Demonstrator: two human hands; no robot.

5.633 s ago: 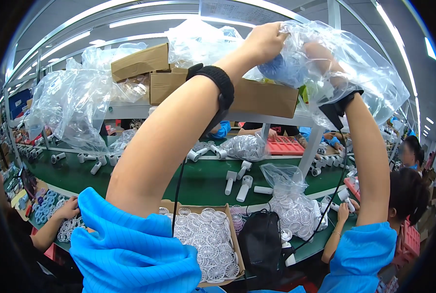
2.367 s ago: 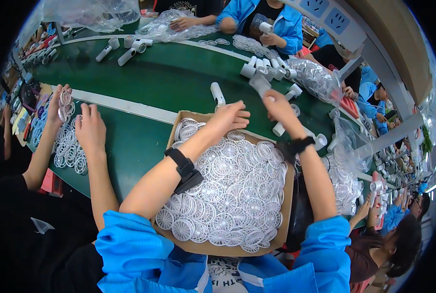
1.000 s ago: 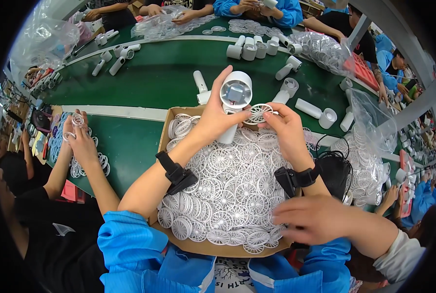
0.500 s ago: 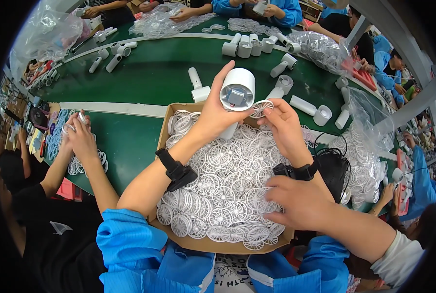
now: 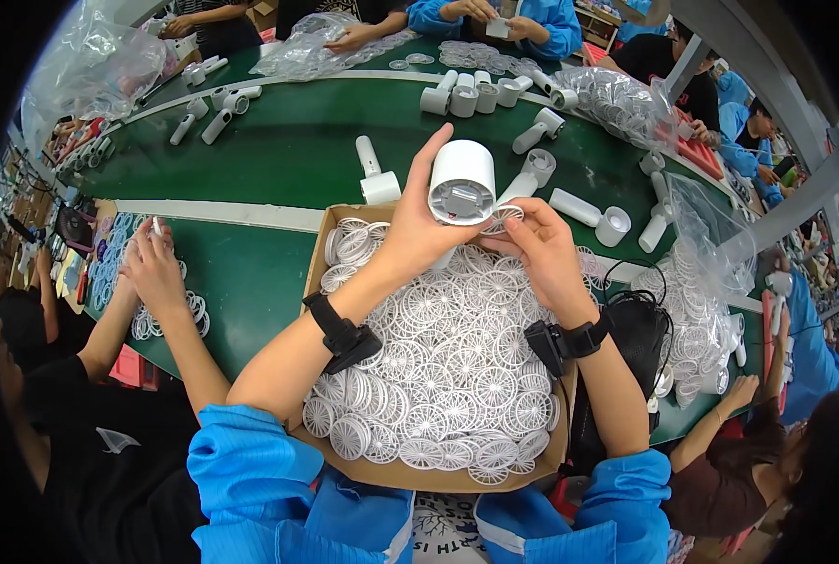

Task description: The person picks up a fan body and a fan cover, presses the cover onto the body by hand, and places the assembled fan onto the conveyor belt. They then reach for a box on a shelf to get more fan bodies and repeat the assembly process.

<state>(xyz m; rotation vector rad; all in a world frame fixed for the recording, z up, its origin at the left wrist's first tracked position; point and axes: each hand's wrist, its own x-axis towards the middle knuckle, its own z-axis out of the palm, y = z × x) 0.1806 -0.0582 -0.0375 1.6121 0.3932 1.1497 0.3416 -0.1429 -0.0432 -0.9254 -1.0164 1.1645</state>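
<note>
On the green bench (image 5: 245, 287), I am seeing loose white plastic handle pieces (image 5: 487, 97) with round heads lying beyond the grips, while a grey metal post (image 5: 795, 202) is slanting across the upper right. A clear, crinkled plastic bag (image 5: 697, 329) of white discs is sitting at right, near a black pouch (image 5: 637, 334). At left, a co-worker's hands (image 5: 158, 277) are meeting beside white rings (image 5: 194, 315). An open brown cardboard box (image 5: 438, 479) is brimming with thin, overlapping white spoked plastic discs (image 5: 438, 376). Above its far edge, the left grip (image 5: 421, 226) is curling closely around a smooth white cylindrical plastic housing (image 5: 463, 169), whose hollow end is facing me and showing a grey insert. Just beside it, the right grip (image 5: 541, 242) is pinching a single white spoked ring (image 5: 503, 218); I am not managing to tell whether ring and housing are touching.
</note>
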